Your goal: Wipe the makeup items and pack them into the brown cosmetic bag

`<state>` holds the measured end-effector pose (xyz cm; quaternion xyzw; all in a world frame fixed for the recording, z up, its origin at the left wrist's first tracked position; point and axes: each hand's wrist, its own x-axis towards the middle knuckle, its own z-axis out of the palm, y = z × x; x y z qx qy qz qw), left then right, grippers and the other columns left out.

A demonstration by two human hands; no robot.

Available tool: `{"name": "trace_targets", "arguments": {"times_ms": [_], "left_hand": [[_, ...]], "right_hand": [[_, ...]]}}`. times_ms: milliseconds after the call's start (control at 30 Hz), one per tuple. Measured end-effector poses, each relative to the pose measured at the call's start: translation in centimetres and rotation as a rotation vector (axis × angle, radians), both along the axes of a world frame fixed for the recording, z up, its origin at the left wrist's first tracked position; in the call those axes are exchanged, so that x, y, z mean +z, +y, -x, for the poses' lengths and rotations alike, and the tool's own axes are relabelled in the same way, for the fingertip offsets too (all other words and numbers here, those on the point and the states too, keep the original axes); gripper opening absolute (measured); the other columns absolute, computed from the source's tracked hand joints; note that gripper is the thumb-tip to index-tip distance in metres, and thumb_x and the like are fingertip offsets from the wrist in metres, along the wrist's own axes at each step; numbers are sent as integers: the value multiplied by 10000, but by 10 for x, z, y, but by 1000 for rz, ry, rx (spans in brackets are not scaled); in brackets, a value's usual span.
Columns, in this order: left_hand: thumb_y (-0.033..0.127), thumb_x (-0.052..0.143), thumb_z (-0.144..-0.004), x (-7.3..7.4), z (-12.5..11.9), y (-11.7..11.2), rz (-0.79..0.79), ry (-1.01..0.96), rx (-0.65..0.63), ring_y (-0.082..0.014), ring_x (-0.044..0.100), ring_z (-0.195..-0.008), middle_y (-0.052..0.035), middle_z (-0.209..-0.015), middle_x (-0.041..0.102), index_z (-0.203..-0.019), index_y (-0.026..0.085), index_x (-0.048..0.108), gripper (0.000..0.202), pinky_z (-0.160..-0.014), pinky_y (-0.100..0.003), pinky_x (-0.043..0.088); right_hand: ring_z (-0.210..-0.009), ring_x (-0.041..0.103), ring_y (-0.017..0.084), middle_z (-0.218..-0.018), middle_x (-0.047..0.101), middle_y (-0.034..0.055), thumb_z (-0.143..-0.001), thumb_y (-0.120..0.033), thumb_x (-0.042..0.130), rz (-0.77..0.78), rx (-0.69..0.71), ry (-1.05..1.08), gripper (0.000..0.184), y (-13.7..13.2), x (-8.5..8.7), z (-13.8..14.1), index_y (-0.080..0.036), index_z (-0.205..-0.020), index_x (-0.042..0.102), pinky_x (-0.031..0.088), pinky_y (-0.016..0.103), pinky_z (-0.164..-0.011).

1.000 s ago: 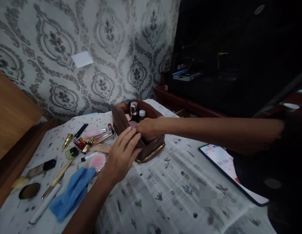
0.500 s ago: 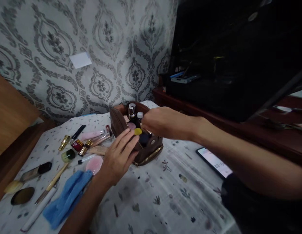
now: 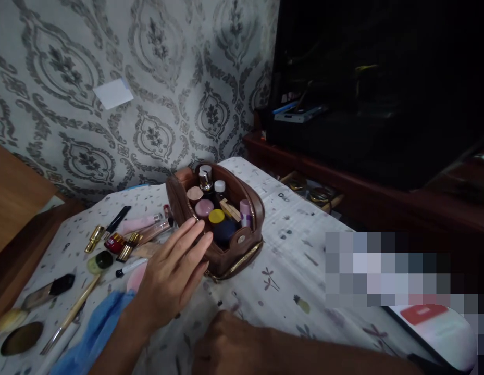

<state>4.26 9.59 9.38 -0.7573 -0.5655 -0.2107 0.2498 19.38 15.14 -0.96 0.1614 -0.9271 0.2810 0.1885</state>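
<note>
A brown cosmetic bag (image 3: 254, 208) stands unzipped on the patterned cloth. Inside are a jar with a yellow lid (image 3: 216, 216), a pinkish round lid (image 3: 204, 208), a white-capped bottle (image 3: 220, 186), a silver-capped bottle (image 3: 205, 179), a light wooden piece (image 3: 230, 210) and a purple tube (image 3: 245, 212). My left hand (image 3: 173, 268) has its fingers stretched out, their tips against the bag's near left edge, holding nothing. In front of the bag, low in the view, is my right hand (image 3: 222, 341); it is dark and its fingers are hidden.
Left of the bag lie a blue cloth (image 3: 95, 328), a wooden-handled brush (image 3: 72, 312), a green jar (image 3: 100, 262), a red jar (image 3: 114, 243), gold tubes and other cosmetics. A phone (image 3: 433, 323) lies at right, partly pixelated. A dark screen (image 3: 374, 94) stands behind it.
My right hand has left the bag and come down toward me, uncovering the wooden piece and purple tube inside. My left hand stays at the bag's edge. The view has shifted slightly.
</note>
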Motion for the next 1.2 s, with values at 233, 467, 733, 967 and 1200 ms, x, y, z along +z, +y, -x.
{"name": "trace_targets", "arguments": {"times_ms": [233,467,733,967,1200], "left_hand": [[114,626,-887,-8,2,0,-16,-14,-14,-316,437,-1421,-176,-1459,533,-1478,139,403,632,-1133,-508,459],[138,556,-920,-11,-2,4,-19,-48,25,-321,400,-1444,-166,-1501,494,-1492,175,379,600,-1134,-542,441],[153,406,-977,-26,-15,7,-70,-74,87,-250,228,-1526,-193,-1510,463,-1539,119,214,594,-1176,-488,404],[308,381,-1013,-61,10,-50,122,-27,361,-260,307,-1498,-226,-1546,412,-1556,104,149,625,-1180,-534,349],[470,503,-959,-92,59,-109,214,-165,713,-351,522,-1326,-267,-1453,493,-1448,89,359,636,-1035,-541,467]], "right_hand": [[-424,339,123,-542,539,-41,-964,-313,504,-109,-8,150,345,0,-7,0,-202,-653,604,167,315,-372],[-457,492,136,-581,633,-23,-897,-310,533,-95,-18,81,240,1,4,-1,-214,-692,613,249,295,-403],[-510,487,100,-584,584,-6,-924,-195,418,212,-31,-91,329,9,18,0,-177,-611,519,332,247,-524],[-510,299,93,-536,280,-47,-944,-350,398,412,-121,-252,421,9,20,9,-213,-585,224,244,256,-510],[-514,341,108,-533,315,-41,-939,-346,422,293,-165,-368,413,5,31,21,-210,-573,288,267,253,-505]]}}
